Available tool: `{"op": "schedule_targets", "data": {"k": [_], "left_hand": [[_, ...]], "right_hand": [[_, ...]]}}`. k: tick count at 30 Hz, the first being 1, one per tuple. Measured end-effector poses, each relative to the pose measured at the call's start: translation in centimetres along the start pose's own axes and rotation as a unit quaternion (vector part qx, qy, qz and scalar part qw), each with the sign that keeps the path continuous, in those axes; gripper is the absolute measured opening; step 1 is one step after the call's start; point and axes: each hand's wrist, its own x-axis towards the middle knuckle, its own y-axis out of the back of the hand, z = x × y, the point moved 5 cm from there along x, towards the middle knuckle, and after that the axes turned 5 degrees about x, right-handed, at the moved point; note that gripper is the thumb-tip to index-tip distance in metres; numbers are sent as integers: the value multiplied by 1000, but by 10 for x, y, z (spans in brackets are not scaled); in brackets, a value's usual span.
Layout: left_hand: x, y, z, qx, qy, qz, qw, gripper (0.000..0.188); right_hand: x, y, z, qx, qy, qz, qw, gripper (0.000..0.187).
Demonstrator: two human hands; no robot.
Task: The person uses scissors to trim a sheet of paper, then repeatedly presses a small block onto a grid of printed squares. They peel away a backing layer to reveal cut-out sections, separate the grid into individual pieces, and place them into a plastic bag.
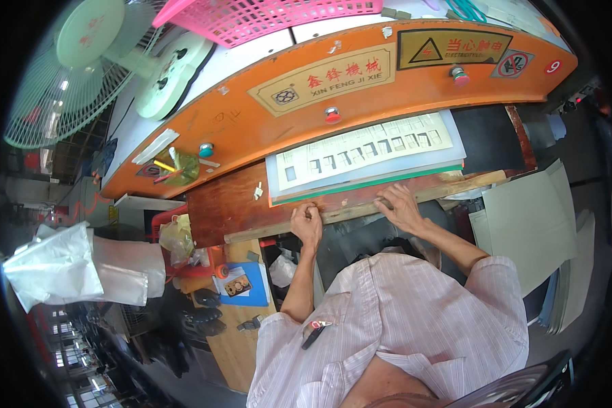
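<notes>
A: Here's your head view: both hands at the front edge of the bench (228,207), and the stack of flat sheets (367,173) lying just beyond your fingers, on the side away from you.

B: Which way does its length run?

A: Left to right, roughly along that front edge. Your left hand (306,224) is by the stack's left part, your right hand (399,207) nearer its middle. Both are close to the long near side; I can't call one clearly nearer.

B: And your fingers?

A: Left ones curled inward, tips tucked away, so I can't tell whether they pinch anything. Right ones loosely bent, a little apart, nothing visible between them, right by the pale wooden strip (479,181) along the front edge.

B: Give us the materials!

A: On top, a cream printed sheet (367,151), long, rectangular and matte, with a row of dark-outlined shapes. Under it, smooth whitish layers with a thin green edge facing you. The bench is red-brown wood, worn and slightly glossy.

B: Around it?

A: Small pale scraps (258,191) left of the stack; a flat black sheet (489,139) towards the far right corner.
</notes>
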Motion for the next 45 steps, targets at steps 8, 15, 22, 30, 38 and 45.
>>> {"op": "schedule_targets", "data": {"k": [8,15,22,30,38,45], "left_hand": [[-11,-3,-16,-14,17,-44,999,17],[-3,4,-14,-11,25,-38,999,25],[95,-40,-3,89,6,-71,993,70],[84,-61,-15,185,73,-127,972,69],[87,-62,-18,186,92,-133,969,68],[89,-56,-15,123,89,-96,984,64]], "right_hand": [[-12,-21,9,3,-67,25,997,18],[44,-44,18,15,-92,5,996,20],[216,-173,-8,70,41,-106,991,54],[234,-247,51,369,-283,-267,844,53],[237,-162,72,181,-51,-207,960,54],[205,-178,66,131,-9,-240,962,54]]}}
